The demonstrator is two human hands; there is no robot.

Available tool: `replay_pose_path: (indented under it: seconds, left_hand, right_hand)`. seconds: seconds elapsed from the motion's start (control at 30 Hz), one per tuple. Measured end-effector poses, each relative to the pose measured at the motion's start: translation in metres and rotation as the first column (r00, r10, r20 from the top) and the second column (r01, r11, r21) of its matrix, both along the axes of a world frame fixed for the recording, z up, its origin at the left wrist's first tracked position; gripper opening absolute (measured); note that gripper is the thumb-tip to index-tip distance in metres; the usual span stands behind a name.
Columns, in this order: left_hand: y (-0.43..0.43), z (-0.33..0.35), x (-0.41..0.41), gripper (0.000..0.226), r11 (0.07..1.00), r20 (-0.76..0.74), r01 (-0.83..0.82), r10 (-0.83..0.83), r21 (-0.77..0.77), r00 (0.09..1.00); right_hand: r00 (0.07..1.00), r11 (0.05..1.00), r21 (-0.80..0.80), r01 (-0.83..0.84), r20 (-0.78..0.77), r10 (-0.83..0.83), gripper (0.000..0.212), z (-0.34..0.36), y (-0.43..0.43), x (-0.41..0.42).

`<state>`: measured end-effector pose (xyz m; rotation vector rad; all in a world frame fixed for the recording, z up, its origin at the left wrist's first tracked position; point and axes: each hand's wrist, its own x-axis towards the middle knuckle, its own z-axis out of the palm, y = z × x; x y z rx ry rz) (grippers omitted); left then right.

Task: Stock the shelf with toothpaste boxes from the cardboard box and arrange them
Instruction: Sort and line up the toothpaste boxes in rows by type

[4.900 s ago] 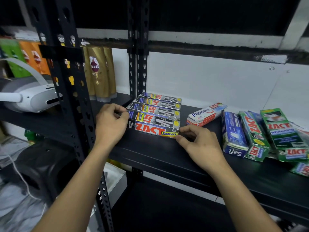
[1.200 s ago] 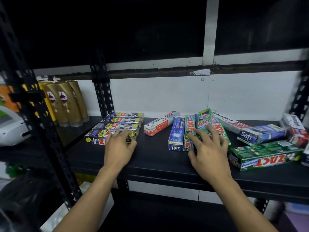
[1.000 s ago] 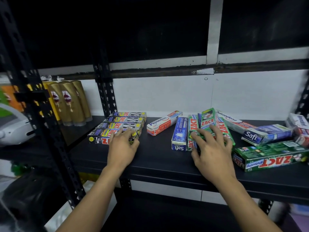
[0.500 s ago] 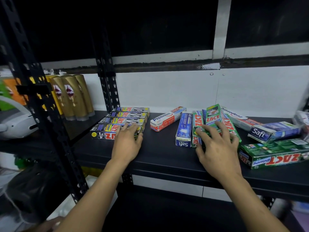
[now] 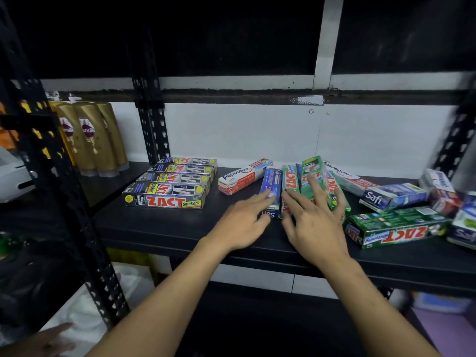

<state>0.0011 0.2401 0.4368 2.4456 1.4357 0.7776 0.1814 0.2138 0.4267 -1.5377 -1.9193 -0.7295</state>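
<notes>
Black shelf (image 5: pixel 167 228) at chest height, both my hands laid open among loose toothpaste boxes.
Nearest me, my left hand (image 5: pixel 242 222) lies with straight fingers, their tips on the blue Safi box (image 5: pixel 270 184). Just beside it my right hand (image 5: pixel 314 222) is spread wide, pressing on the green ZACT boxes (image 5: pixel 289 180) that lean together. Right of them a green ZACT Whitening box (image 5: pixel 396 229) lies flat. Left of my hands sit a Pepsodent box (image 5: pixel 243 176) and then a tidy row of ZACT Smokers boxes (image 5: pixel 167 188). Farther back on the left, gold shampoo bottles (image 5: pixel 90 137) stand before the white wall (image 5: pixel 231 130).
</notes>
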Motion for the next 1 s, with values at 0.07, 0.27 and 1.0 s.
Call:
replay_pose_path:
  seconds: [0.07,0.27,1.0]
  left_hand:
    - [-0.006,0.000,-0.003,0.051,0.996,-0.009,-0.052,0.052,0.069,0.999]
    - [-0.043,-0.005,-0.029,0.038,0.932,0.178,-0.260,0.219,0.254,0.959]
    - [-0.090,0.036,-0.015,0.042,0.912,0.512,-0.382,0.260,0.147,0.819]
  right_hand:
    - [0.999,0.999,0.033,-0.024,-0.041,0.025,0.037,0.000,-0.001,0.000]
    - [0.984,0.973,0.184,-0.138,-0.085,0.156,0.033,-0.012,-0.030,-0.008]
    - [0.708,0.978,0.046,-0.204,-0.683,0.180,0.049,0.032,-0.090,0.024]
